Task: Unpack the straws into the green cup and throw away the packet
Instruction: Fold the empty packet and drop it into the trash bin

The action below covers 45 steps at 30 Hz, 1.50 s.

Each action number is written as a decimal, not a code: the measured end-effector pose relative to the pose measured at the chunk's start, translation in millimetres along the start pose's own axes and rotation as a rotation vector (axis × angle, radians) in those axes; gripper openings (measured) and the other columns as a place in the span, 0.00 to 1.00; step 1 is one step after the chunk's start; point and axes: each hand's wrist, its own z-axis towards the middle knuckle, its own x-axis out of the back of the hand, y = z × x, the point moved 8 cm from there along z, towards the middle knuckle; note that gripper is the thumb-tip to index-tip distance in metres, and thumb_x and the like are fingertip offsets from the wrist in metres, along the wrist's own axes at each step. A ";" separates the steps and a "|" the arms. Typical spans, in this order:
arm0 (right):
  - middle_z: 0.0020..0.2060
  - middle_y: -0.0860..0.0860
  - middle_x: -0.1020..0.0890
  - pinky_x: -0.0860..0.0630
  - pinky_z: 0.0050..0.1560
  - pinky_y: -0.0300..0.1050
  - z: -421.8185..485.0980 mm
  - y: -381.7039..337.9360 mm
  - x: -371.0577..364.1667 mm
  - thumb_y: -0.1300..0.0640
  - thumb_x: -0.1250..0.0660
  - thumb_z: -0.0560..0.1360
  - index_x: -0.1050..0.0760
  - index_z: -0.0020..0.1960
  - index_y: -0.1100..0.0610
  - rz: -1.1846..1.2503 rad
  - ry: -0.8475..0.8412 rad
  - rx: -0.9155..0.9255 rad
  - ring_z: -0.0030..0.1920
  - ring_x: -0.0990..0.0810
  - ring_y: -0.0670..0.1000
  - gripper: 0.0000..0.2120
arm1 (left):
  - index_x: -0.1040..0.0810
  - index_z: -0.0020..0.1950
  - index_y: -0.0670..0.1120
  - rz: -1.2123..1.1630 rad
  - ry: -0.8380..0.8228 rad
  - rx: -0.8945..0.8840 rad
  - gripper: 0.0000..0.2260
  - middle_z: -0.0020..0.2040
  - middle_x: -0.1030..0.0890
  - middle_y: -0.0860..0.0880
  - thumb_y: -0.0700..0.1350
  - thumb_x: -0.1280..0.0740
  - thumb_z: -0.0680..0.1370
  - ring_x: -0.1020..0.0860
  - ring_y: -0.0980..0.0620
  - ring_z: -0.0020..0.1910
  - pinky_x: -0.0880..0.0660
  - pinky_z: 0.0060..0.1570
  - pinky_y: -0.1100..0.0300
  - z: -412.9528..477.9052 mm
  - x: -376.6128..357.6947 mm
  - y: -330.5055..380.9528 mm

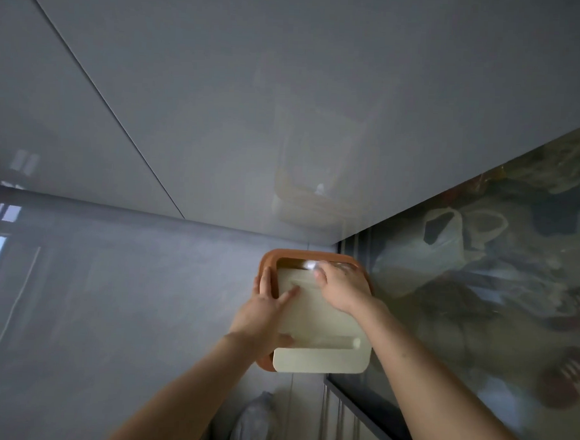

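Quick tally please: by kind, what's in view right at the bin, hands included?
Hands: 2, left hand holding the lid, right hand at the opening
Bin with orange rim: 1
Cream lid: 1
Clear packet at the right hand's fingertips: 1
Straws: 0
Green cup: 0
Total: 5
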 end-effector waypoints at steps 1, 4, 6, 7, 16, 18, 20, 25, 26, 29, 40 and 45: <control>0.67 0.55 0.26 0.35 0.66 0.52 8.4 1.8 -8.4 0.46 0.54 0.80 0.30 0.66 0.53 -0.022 -0.051 -0.015 0.67 0.30 0.57 0.22 | 0.53 0.75 0.58 0.006 0.008 -0.015 0.41 0.76 0.64 0.39 0.56 0.29 0.71 0.53 0.38 0.76 0.32 0.66 0.48 -0.6 -1.1 -0.1; 0.74 0.54 0.35 0.43 0.72 0.55 22.7 2.6 -24.6 0.42 0.59 0.80 0.37 0.73 0.52 -0.006 -0.248 -0.067 0.73 0.36 0.56 0.28 | 0.54 0.75 0.58 0.020 0.029 -0.044 0.40 0.76 0.65 0.40 0.57 0.31 0.72 0.57 0.39 0.76 0.31 0.65 0.48 -5.5 -3.7 1.1; 0.72 0.55 0.31 0.38 0.69 0.54 26.1 1.6 -19.8 0.41 0.58 0.80 0.34 0.71 0.54 0.025 -0.279 -0.088 0.70 0.33 0.57 0.28 | 0.55 0.75 0.58 0.028 0.039 -0.049 0.40 0.76 0.66 0.40 0.56 0.32 0.73 0.58 0.39 0.76 0.30 0.65 0.48 -8.3 -3.8 1.9; 0.68 0.55 0.27 0.33 0.65 0.52 25.0 -0.2 -12.7 0.42 0.56 0.80 0.30 0.67 0.55 -0.003 -0.240 -0.073 0.66 0.28 0.57 0.27 | 0.56 0.75 0.58 0.039 0.042 -0.050 0.40 0.76 0.66 0.40 0.55 0.32 0.73 0.58 0.38 0.76 0.30 0.64 0.48 -9.4 -3.6 2.0; 0.47 0.53 0.15 0.22 0.47 0.48 -58.7 15.8 -13.3 0.57 0.43 0.79 0.20 0.53 0.57 0.070 0.113 0.074 0.46 0.17 0.54 0.13 | 0.62 0.74 0.58 0.162 -0.100 -0.061 0.43 0.75 0.64 0.36 0.49 0.32 0.74 0.62 0.35 0.74 0.30 0.65 0.46 -38.3 -25.5 2.4; 0.41 0.56 0.16 0.22 0.46 0.51 -57.2 17.3 -15.3 0.63 0.40 0.76 0.21 0.41 0.61 0.132 0.160 0.104 0.44 0.17 0.54 0.11 | 0.62 0.75 0.58 0.121 -0.102 -0.032 0.44 0.75 0.63 0.36 0.50 0.31 0.73 0.62 0.35 0.74 0.30 0.65 0.46 -38.6 -28.4 0.9; 0.28 0.55 0.22 0.27 0.33 0.48 -56.7 13.5 -8.8 0.64 0.38 0.75 0.28 0.31 0.61 0.160 0.249 0.116 0.31 0.23 0.50 0.13 | 0.60 0.75 0.58 0.077 -0.079 -0.009 0.44 0.75 0.62 0.35 0.52 0.30 0.72 0.60 0.35 0.75 0.30 0.65 0.46 -36.0 -29.3 5.0; 0.21 0.50 0.37 0.45 0.26 0.45 -64.9 4.3 23.6 0.63 0.38 0.73 0.33 0.28 0.57 0.179 0.447 0.109 0.23 0.41 0.48 0.15 | 0.61 0.75 0.59 0.029 -0.023 0.023 0.45 0.76 0.61 0.36 0.50 0.30 0.73 0.55 0.36 0.75 0.28 0.63 0.47 -27.7 -24.0 15.1; 0.21 0.49 0.33 0.42 0.27 0.44 -68.0 2.9 29.9 0.62 0.37 0.73 0.29 0.29 0.56 0.190 0.472 0.104 0.23 0.37 0.48 0.13 | 0.61 0.74 0.59 0.016 -0.011 0.024 0.45 0.76 0.60 0.37 0.49 0.29 0.73 0.52 0.36 0.75 0.28 0.63 0.47 -26.7 -21.6 13.8; 0.37 0.53 0.16 0.27 0.35 0.45 -75.1 8.2 45.4 0.57 0.36 0.75 0.20 0.48 0.55 0.204 0.512 0.000 0.37 0.20 0.54 0.07 | 0.58 0.75 0.58 -0.062 -0.020 0.033 0.44 0.76 0.58 0.39 0.47 0.28 0.72 0.35 0.38 0.68 0.28 0.63 0.52 -23.3 -17.1 9.3; 0.77 0.52 0.44 0.31 0.64 0.50 -56.9 46.9 7.1 0.56 0.45 0.79 0.43 0.75 0.52 0.176 0.097 -0.254 0.73 0.39 0.60 0.25 | 0.58 0.76 0.55 -0.143 0.122 0.150 0.41 0.67 0.36 0.38 0.44 0.32 0.75 0.23 0.40 0.53 0.26 0.52 0.51 5.9 19.9 14.1; 0.74 0.54 0.38 0.31 0.66 0.51 -64.5 39.3 32.4 0.60 0.41 0.77 0.38 0.72 0.55 0.080 0.279 -0.183 0.73 0.40 0.57 0.24 | 0.59 0.76 0.55 -0.168 0.138 0.134 0.40 0.67 0.35 0.39 0.43 0.33 0.76 0.23 0.41 0.53 0.24 0.54 0.51 4.2 25.1 12.6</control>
